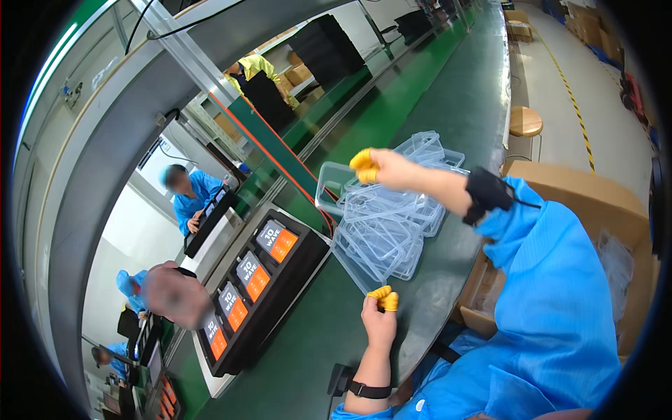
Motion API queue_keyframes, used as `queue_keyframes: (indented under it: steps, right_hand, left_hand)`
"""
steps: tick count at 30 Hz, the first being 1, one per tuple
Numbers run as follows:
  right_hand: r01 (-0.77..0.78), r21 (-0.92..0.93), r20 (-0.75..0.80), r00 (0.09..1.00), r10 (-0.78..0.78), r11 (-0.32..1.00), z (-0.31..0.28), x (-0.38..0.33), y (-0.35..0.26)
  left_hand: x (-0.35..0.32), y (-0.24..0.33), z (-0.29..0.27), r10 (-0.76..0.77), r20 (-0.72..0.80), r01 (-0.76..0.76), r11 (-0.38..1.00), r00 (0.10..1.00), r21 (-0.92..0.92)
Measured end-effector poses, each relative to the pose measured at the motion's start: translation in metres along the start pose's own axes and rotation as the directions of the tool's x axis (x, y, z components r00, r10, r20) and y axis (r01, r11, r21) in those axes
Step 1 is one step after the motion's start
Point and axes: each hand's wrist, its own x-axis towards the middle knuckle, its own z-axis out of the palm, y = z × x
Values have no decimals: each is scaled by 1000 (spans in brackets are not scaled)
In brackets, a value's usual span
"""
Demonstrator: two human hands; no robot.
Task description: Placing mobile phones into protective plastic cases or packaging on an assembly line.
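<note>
Evidently the work in hand is the sorting or lifting of clear plastic trays (392, 224), which lie in a loose, overlapping heap on the green table (301, 343), right between the person's two hands. The right hand (381, 169) reaches across the far end of the heap, its yellow-covered fingertips drawn in close together beside the rim of one tilted tray (334, 187); whether they pinch that rim I cannot tell, because the plastic is so transparent. The left hand (379, 315) is at the near end, thumb and yellow-covered fingers curled toward each other at the corner of another clear piece, and again the grip itself cannot be made out. To the left of the heap sits a black tray (264, 308) with four grey-and-orange packages (253, 275) in a row, neither hand touching it. Judging by this arrangement, the step looks like getting hold of a single piece at the pile's edge, and the next move would seem to call for a firm but light hold at the rims, easing one piece free without dragging its tangled neighbours along.
</note>
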Motion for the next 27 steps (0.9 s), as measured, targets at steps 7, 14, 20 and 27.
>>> queue_keyframes:
  steps: [7, 14, 20, 27]
  right_hand:
    - [-103, -309, -205, 978, 40, 945, -28, 32, 71]
    - [-876, -296, -746, 461, 480, 382, -96, 6, 142]
    - [-870, -347, -666, 491, 561, 349, -101, 12, 191]
    - [-811, -201, -582, 550, 599, 549, -110, 30, 248]
  left_hand:
    - [1, 1, -5, -286, 40, 289, 939, 957, -186]
    - [1, -2, 1, -307, 46, 310, 936, 951, -165]
    - [0, 4, -1, -314, 49, 317, 932, 948, -178]
    - [-2, 1, -1, -306, 56, 311, 933, 950, -181]
